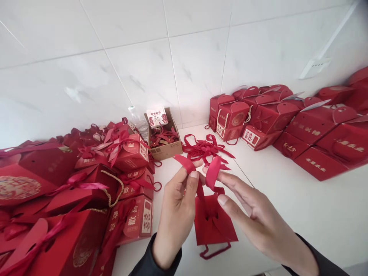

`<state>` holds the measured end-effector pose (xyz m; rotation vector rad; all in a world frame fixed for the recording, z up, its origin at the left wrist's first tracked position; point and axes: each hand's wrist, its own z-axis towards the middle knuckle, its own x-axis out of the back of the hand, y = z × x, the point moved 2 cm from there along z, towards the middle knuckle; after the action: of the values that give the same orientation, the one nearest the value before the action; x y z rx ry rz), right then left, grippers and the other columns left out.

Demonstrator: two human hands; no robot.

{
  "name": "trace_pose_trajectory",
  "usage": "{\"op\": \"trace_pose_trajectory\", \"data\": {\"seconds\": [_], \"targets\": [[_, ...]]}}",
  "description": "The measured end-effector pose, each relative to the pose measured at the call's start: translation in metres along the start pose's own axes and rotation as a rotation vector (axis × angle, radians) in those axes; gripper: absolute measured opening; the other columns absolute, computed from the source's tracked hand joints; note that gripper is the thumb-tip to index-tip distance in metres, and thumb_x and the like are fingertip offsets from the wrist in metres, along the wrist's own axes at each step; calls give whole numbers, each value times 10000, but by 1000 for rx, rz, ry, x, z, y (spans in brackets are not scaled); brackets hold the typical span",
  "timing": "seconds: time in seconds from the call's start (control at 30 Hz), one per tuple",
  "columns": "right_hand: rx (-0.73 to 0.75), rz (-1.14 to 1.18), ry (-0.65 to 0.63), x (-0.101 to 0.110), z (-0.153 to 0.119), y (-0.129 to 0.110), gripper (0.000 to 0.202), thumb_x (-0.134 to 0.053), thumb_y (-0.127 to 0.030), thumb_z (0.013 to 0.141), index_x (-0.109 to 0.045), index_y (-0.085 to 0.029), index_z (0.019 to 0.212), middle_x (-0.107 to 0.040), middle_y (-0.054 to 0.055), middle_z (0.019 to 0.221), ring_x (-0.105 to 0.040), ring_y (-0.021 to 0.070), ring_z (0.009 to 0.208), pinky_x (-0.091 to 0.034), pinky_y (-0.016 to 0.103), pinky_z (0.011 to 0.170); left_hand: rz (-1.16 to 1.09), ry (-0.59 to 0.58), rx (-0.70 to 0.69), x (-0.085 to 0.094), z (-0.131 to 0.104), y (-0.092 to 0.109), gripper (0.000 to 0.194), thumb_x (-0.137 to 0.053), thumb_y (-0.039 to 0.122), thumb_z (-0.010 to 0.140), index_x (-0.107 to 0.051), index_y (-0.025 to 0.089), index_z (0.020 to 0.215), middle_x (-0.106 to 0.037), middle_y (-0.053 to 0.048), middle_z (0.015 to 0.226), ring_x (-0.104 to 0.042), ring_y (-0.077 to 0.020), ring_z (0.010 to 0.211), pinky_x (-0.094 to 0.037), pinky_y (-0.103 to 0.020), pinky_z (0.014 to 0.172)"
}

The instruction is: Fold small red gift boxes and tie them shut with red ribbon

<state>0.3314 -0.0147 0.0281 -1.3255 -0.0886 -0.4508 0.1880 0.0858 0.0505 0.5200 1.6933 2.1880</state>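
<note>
In the middle of the head view, my left hand point(181, 211) pinches one tail of a red ribbon point(212, 176) between thumb and fingers. My right hand point(255, 218) has its fingers stretched out, the thumb standing apart from them. Its fingertips touch the ribbon's other tail, which curls up in front of them. Below both hands, a small red gift box point(215, 226) rests on the white table, and the ribbon runs down to holes in its top. A dark red cord handle sticks out at its near edge. Some of my left fingers are hidden behind the ribbon.
Red gift boxes point(135, 218) with tied ribbons are piled at left. More red boxes point(313, 134) are stacked along the wall at right. A cardboard box point(166, 150) with red pieces stands behind, near a clear plastic bottle point(140, 124). Loose red ribbons point(201, 147) lie beside it.
</note>
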Motion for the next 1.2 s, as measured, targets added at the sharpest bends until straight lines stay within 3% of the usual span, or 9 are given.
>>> {"op": "trace_pose_trajectory", "data": {"seconds": [0.13,0.3,0.47,0.63,0.73,0.83,1.0,1.1,1.2], "targets": [[-22,-16,-36,-3,4,2,389,-553,-445,1084,-564,-457,1473,-608,-29,1558,-548,240,1451,-469,439,1199,18,-3,-44,-2,0,1,236,-543,289,1055,-760,235,1132,-764,-5,978,-644,-120,790,-533,-217,768],[-123,-187,14,0,12,9,371,-607,-479,1025,-623,-360,1376,-686,30,1414,-647,268,1289,-523,473,1102,62,-17,6,-1,0,-6,258,-521,350,1059,-720,223,1165,-734,6,855,-627,-126,725,-514,-228,713],[-255,-239,-100,8,11,22,275,-630,-391,946,-739,-313,1185,-709,58,1223,-660,287,1117,-531,447,909,170,26,144,14,-9,-30,343,-490,437,1052,-678,205,883,-700,-20,834,-614,-156,757,-495,-267,752],[-407,-69,-17,15,2,29,49,-710,-318,846,-706,-295,889,-693,5,971,-605,223,890,-450,338,741,142,-10,281,23,-42,-57,359,-531,515,1029,-712,207,991,-747,-70,980,-677,-221,918,-520,-313,819],[-543,153,90,15,-2,32,160,-685,-414,887,-639,-273,826,-620,-21,768,-556,185,748,-422,310,680,132,74,355,26,-60,-60,398,-567,583,1008,-732,230,1089,-750,-86,1085,-669,-266,1086,-516,-343,902],[-675,388,101,10,-8,38,335,-621,-542,909,-599,-249,750,-546,-29,634,-506,158,599,-438,301,604,102,132,384,25,-75,-54,396,-634,601,969,-768,254,1108,-764,-82,1055,-669,-298,1143,-537,-352,878],[-863,674,159,3,-20,53,401,-833,-579,730,-673,-223,823,-636,-1,703,-513,123,558,-440,247,508,3,434,409,23,-98,-50,388,-677,578,953,-797,267,1153,-792,-85,1130,-684,-309,1188,-558,-382,941],[-920,775,208,2,-23,59,445,-929,-529,638,-710,-226,880,-685,11,801,-519,104,556,-423,212,460,-147,380,387,17,-100,-49,433,-673,579,951,-784,249,1209,-799,-90,1065,-716,-292,1067,-557,-413,953],[-919,816,243,2,-25,61,412,-950,-480,664,-746,-224,913,-632,-8,751,-544,119,608,-470,202,487,-300,271,455,14,-96,-46,433,-706,552,941,-762,234,1230,-750,-49,833,-705,-250,930,-550,-379,898]]}}
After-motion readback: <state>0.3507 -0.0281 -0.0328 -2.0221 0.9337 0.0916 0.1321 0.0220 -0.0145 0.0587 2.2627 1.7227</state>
